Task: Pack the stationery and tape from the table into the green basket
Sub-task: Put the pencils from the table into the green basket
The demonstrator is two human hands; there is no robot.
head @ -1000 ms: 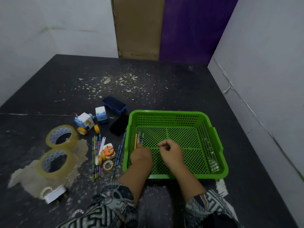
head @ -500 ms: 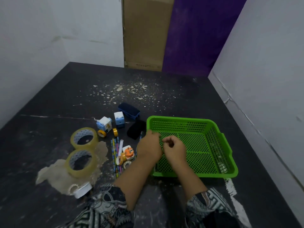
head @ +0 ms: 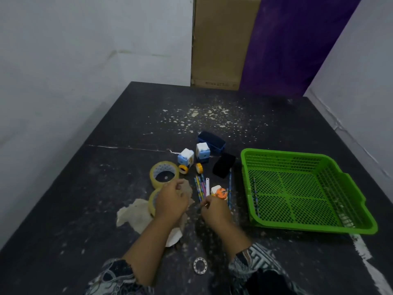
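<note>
The green basket [head: 280, 153] stands on the right of the dark table, with a few pencils [head: 255, 196] lying along its left side. To its left several coloured pencils [head: 200, 186] lie on the table. My right hand [head: 215, 210] has thumb and forefinger pinched at their near ends. Hovering over a clear tape roll [head: 151, 202] and half hiding it, my left hand [head: 170, 201] is loosely curled and holds nothing. A second clear tape roll [head: 163, 174] lies just beyond.
Two small yellow tapes [head: 182, 168], two blue-white sharpeners [head: 186, 156], a dark blue box [head: 211, 141], a black eraser [head: 223, 168] and an orange-white item [head: 219, 192] lie behind the hands. Crumpled paper [head: 134, 216] is under my left arm. A small ring [head: 200, 266] lies near me.
Both hands have left the basket and moved left to the pile on the table. Pencils stay in the basket. The view has swung left.
</note>
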